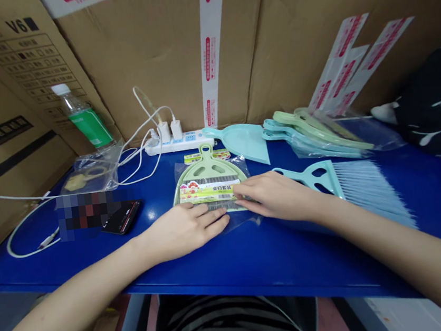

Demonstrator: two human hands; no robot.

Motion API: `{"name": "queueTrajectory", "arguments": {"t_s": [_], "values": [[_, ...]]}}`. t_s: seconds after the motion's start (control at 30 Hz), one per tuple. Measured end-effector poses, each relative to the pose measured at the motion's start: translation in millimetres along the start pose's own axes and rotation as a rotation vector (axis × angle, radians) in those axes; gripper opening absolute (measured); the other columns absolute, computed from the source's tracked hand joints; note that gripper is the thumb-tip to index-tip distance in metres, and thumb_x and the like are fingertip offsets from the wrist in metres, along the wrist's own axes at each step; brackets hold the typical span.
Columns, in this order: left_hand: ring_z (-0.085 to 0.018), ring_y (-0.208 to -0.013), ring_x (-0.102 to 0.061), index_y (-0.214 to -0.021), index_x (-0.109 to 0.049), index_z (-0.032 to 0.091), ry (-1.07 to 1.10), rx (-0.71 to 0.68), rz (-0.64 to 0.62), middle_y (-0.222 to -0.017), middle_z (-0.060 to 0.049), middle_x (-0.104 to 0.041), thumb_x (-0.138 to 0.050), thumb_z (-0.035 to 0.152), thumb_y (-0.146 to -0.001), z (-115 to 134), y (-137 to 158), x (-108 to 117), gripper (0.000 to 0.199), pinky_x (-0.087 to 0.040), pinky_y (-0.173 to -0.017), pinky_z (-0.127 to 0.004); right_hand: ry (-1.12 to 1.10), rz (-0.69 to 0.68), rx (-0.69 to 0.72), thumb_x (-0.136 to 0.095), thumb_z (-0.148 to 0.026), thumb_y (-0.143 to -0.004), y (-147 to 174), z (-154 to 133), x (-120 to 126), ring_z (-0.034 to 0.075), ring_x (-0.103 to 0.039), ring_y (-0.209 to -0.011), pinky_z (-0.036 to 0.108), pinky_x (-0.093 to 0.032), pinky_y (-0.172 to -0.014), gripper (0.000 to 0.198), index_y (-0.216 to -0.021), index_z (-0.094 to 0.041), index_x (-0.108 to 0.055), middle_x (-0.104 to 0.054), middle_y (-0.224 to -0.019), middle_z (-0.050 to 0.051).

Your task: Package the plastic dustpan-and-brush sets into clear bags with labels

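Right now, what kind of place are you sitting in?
Maybe a packing or storage corner: big cardboard boxes stand behind a blue table, and a bagged green dustpan with a printed label lies on it.

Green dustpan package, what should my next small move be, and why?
Perhaps smooth the near edge of the clear bag with your left hand: that hand lies there, the bag spreads past the green dustpan, and your right hand, at the right end of the label, could steady it.

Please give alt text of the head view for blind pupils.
A person's left hand and right hand touch a bagged green dustpan on a blue table, with a blue brush to the right and a power strip behind.
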State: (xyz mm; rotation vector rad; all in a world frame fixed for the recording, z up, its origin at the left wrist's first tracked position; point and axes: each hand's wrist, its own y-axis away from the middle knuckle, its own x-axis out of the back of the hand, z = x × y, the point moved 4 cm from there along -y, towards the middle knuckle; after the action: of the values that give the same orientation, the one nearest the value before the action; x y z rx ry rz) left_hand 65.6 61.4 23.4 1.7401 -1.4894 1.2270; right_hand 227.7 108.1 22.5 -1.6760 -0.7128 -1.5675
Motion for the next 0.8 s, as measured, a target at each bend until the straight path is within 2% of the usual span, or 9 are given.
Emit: {"name": "queueTrajectory", "arguments": {"t_s": [0.37,0.53,0.8], "values": [[-0.014,-0.078,-0.064,-0.114,-0.059,0.014,-0.051,0.016,0.030,-0.115,-0.006,-0.068,-0.045,0.010,-0.092,-0.2,-1.1,3.6,0.026,-0.048,-0.061,-0.026,0.006,-0.007,-0.008,-0.045,-0.022,-0.090,-0.4,0.2,0.1,0.016,-0.055,-0.059,0.026,-0.029,-0.053,0.016,-0.077,-0.019,-0.053,-0.065,-0.071,0.004],[-0.014,-0.074,-0.064,-0.111,-0.061,0.013,-0.056,0.028,0.031,-0.111,-0.004,-0.070,-0.046,0.008,-0.091,-0.7,-1.1,2.9,0.026,-0.047,-0.057,-0.027,0.003,-0.002,-0.006,-0.045,-0.022,-0.091,-0.3,0.5,-0.2,0.016,-0.055,-0.059,0.026,-0.029,-0.053,0.016,-0.077,-0.019,-0.053,-0.065,-0.070,0.004],[-0.014,-0.077,-0.064,-0.113,-0.060,0.013,-0.069,0.029,0.006,-0.113,-0.007,-0.069,-0.047,0.009,-0.090,-1.1,-1.5,1.7,0.026,-0.047,-0.060,-0.025,-0.009,0.000,-0.005,-0.044,-0.022,-0.091,-1.5,0.2,-0.8,0.016,-0.055,-0.060,0.026,-0.030,-0.053,0.017,-0.077,-0.019,-0.053,-0.065,-0.071,0.005]]}}
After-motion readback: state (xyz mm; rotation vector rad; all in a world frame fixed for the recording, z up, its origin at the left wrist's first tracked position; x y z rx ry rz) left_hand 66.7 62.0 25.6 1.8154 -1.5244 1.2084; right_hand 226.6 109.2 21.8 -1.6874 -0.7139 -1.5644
